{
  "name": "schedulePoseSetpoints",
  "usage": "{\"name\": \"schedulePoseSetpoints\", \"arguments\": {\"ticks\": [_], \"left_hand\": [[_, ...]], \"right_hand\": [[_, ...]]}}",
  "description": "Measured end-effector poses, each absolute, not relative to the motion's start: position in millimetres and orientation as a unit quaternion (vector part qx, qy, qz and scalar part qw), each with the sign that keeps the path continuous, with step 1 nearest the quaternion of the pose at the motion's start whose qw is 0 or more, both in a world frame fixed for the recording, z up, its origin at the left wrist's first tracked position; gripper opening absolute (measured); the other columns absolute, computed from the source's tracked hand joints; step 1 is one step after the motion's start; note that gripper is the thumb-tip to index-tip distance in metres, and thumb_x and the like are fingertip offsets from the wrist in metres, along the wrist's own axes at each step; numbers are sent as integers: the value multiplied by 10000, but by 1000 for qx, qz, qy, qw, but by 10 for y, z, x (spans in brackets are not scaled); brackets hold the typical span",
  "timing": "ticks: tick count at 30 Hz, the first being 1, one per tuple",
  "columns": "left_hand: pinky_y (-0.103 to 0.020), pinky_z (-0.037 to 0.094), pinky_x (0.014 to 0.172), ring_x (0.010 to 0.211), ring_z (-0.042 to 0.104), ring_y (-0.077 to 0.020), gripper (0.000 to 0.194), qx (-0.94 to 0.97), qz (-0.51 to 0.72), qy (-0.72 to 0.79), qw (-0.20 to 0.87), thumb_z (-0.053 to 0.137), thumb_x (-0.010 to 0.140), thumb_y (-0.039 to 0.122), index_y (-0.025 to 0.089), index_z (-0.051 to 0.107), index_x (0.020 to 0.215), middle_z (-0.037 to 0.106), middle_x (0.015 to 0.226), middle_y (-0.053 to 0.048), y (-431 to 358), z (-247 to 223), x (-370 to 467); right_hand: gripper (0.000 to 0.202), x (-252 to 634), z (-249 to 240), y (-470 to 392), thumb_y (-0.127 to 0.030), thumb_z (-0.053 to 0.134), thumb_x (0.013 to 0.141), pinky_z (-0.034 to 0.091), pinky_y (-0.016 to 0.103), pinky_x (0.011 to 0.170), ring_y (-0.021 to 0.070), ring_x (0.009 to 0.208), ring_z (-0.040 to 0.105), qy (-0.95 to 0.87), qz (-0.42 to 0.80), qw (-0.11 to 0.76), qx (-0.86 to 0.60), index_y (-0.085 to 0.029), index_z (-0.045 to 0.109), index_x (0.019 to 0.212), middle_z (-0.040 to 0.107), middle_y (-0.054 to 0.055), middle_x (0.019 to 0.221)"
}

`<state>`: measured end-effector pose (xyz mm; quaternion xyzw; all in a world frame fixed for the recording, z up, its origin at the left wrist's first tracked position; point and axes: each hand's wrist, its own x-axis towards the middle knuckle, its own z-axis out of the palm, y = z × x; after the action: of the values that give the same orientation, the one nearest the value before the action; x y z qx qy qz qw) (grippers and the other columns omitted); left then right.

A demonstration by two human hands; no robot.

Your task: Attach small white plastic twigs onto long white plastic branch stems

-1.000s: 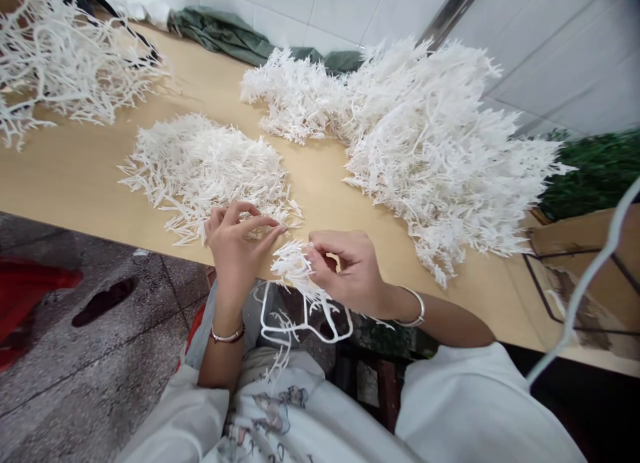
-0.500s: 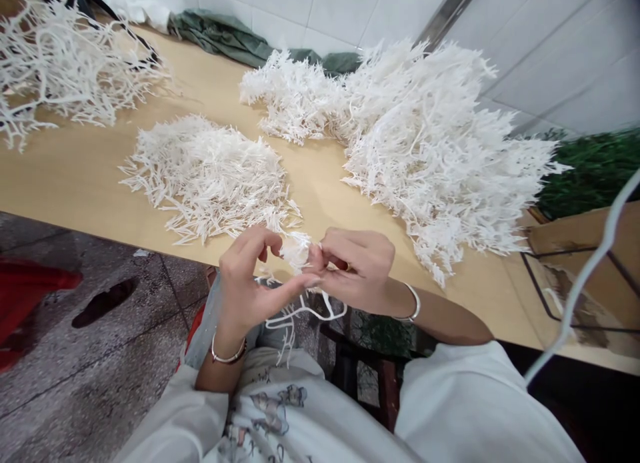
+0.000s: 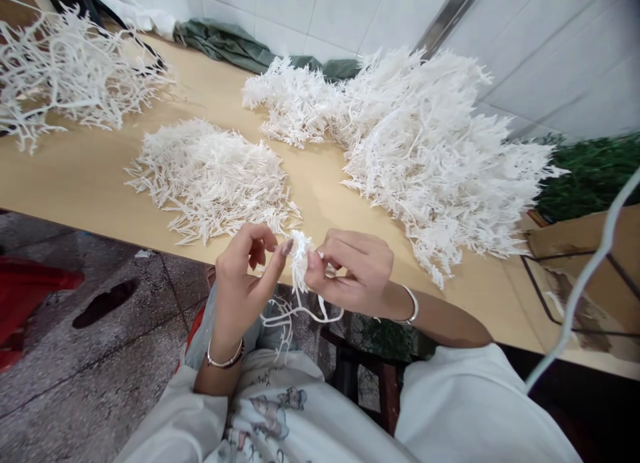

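Observation:
A white branching plastic sprig (image 3: pixel 299 266) hangs between my hands at the table's front edge, its feathery tip up. Thin bare white stems (image 3: pixel 300 309) dangle below it over my lap. My right hand (image 3: pixel 350 266) pinches the sprig's right side between thumb and forefinger. At its left edge, my left hand (image 3: pixel 250 269) has thumb and forefinger closed together at the tips, against the feathery part. The other left fingers are curled. Just beyond the hands lies a low pile of short white sprigs (image 3: pixel 215 176).
A large heap of white sprigs (image 3: pixel 420 143) covers the table's right side. Loose, long-branched white stems (image 3: pixel 75 69) lie far left. A dark green cloth (image 3: pixel 220 39) runs along the tiled wall. Green plastic foliage (image 3: pixel 590 173) in a cardboard box (image 3: pixel 585 249) and a pale cable (image 3: pixel 590 269) are at right.
My left thumb has drawn back from my right hand to meet the left forefinger. The feathery sprig now stands more upright and more exposed between my hands.

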<state>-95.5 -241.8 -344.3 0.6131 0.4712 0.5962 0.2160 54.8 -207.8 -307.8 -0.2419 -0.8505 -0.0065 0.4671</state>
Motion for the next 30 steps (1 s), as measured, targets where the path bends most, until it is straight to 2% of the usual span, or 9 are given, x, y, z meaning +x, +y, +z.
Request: {"name": "schedulePoseSetpoints", "arguments": {"ticks": [5,8,11,14,18,21,24,27,30], "left_hand": [[-274,280,546,564,357,-106,340,645,573,436,255,427,949,367,185,413,662,368,606,25,-2472,-3470,-942],[-275,281,534,572,350,-114,362,667,564,413,258,517,870,510,190,441,718,385,631,23,-2472,-3479,-956],[-258,278,522,554,346,-102,322,669,557,425,247,641,819,415,191,447,692,380,605,38,-2472,-3476,-965],[-255,295,537,561,384,-101,272,658,558,435,257,547,900,269,183,453,659,417,600,26,-2482,-3466,-963],[-258,319,553,575,413,-108,282,650,564,412,299,442,949,238,183,458,673,450,622,8,-2485,-3464,-970],[-255,302,536,554,375,-102,309,643,563,384,348,442,951,259,181,431,653,408,602,16,-2474,-3474,-996],[-249,280,518,537,319,-95,336,615,566,365,411,461,943,298,175,425,632,363,578,23,-2469,-3499,-1037],[-246,259,497,524,292,-91,366,560,554,349,507,504,916,364,172,452,609,333,549,29,-2480,-3542,-1080],[-249,253,473,503,313,-97,387,502,526,329,602,549,866,457,174,527,603,379,534,19,-2483,-3598,-1120]], "right_hand": [[305,535,-3092,-2099,-93,546,812,273,223,447,73,446,312,-848,16,469,-247,-205,372,587,375,-58,501],[296,524,-3093,-2116,-104,524,841,263,212,442,68,456,311,-839,66,480,-248,-196,388,596,366,-54,509],[267,525,-3098,-2126,-124,502,875,277,207,451,68,477,358,-831,114,483,-252,-178,444,620,408,-37,530],[248,528,-3112,-2121,-125,493,884,296,205,460,67,483,384,-821,155,482,-266,-167,487,640,425,-33,543],[49,521,-3111,-2081,-157,579,799,387,224,554,96,608,450,-807,157,501,-270,-163,530,803,483,-6,696],[289,520,-3070,-2037,-227,625,737,443,289,688,155,803,505,-812,190,468,-292,-133,523,991,528,67,916],[122,527,-3029,-2015,-259,558,846,441,264,681,129,740,519,-828,330,369,-263,-145,539,885,551,32,812],[230,536,-3020,-2027,-298,475,933,412,212,600,90,619,484,-811,434,325,-220,-151,531,766,516,-10,673],[269,541,-3021,-2052,-286,495,931,364,182,538,64,541,413,-803,458,332,-189,-149,517,700,450,-37,593]]}}
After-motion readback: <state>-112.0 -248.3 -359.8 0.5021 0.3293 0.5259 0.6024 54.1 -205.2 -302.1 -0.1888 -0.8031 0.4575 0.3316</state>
